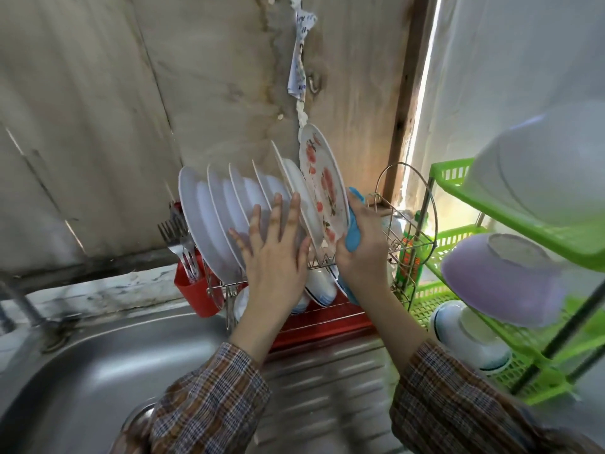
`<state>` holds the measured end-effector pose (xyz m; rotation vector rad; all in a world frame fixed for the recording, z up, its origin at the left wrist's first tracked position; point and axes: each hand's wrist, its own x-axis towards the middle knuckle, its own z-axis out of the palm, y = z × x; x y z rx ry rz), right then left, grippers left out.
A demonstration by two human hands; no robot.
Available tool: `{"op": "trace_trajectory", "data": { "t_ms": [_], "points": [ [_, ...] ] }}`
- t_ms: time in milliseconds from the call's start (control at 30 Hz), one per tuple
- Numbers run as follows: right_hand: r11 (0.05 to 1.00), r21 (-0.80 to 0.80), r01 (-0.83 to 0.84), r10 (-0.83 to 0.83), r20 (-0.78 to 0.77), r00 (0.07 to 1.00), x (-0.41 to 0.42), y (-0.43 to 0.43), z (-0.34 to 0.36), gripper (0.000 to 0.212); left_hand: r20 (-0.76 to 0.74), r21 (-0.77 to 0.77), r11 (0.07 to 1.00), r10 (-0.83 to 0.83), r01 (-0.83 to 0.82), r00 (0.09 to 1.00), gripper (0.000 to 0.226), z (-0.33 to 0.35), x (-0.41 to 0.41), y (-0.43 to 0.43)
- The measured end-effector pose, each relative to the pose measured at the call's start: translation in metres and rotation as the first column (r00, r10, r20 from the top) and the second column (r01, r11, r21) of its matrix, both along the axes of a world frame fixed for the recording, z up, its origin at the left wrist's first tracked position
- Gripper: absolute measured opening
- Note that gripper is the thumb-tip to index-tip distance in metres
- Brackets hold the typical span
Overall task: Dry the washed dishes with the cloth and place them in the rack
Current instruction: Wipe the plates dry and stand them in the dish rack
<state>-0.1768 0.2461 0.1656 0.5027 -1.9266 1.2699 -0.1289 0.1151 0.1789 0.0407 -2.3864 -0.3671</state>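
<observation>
Several white plates (pixel 209 211) stand upright in a wire dish rack (pixel 401 237) on a red tray. My left hand (pixel 275 250) lies with straight fingers against the plates near the middle of the row. At the right end of the row a plate with red flowers (pixel 322 178) stands tilted in the rack. My right hand (pixel 360 244) grips its lower right edge through a blue cloth (pixel 353 231). Bowls (pixel 319 285) lie upside down on the rack's lower level.
A red cutlery holder (pixel 193 290) with forks hangs at the rack's left. A steel sink (pixel 108 365) and drainboard lie in front. On the right a green plastic shelf (pixel 455 244) holds a purple bowl (pixel 501 283), white bowls and a large white container. A green bottle (pixel 409 253) stands behind the rack.
</observation>
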Motion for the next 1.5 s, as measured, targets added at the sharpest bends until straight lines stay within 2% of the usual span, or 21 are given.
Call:
{"op": "trace_trajectory", "data": {
  "t_ms": [400,700,933,1067,1233,1367,1433,1500],
  "points": [
    [0.994,0.104,-0.014,0.013,0.010,1.000,-0.010,-0.007,-0.011,0.077,-0.001,-0.059,0.997,0.056,-0.056,0.998,0.068,-0.007,-0.004,-0.006],
    [0.994,0.093,-0.059,0.053,0.060,0.997,-0.008,-0.006,-0.018,0.079,0.022,-0.053,0.999,0.013,-0.012,1.000,0.064,-0.002,0.006,-0.007],
    [0.998,0.048,-0.028,0.026,0.050,0.998,0.018,-0.006,-0.017,0.068,0.006,-0.007,0.998,-0.068,0.068,0.998,0.069,-0.006,0.022,-0.009],
    [0.994,0.105,-0.003,0.003,0.003,1.000,0.047,-0.010,-0.018,0.057,0.032,-0.023,1.000,-0.002,0.002,0.999,0.067,-0.020,0.042,-0.018],
    [0.974,0.176,-0.143,0.147,-0.007,0.989,0.077,-0.019,-0.022,0.073,0.078,-0.157,0.984,0.100,-0.087,0.992,0.065,-0.042,0.077,-0.046],
    [0.935,0.176,-0.308,0.319,-0.035,0.947,0.100,-0.044,-0.033,0.060,0.131,-0.205,0.957,0.234,-0.205,0.963,0.068,-0.059,0.118,-0.077],
    [0.907,0.189,-0.376,0.380,0.017,0.925,0.113,-0.063,-0.044,0.060,0.171,-0.228,0.938,0.303,-0.261,0.938,0.065,-0.065,0.141,-0.091],
    [0.860,0.200,-0.469,0.456,0.113,0.883,0.127,-0.083,-0.057,0.070,0.209,-0.237,0.920,0.363,-0.313,0.908,0.064,-0.072,0.164,-0.106]
  ]
}}
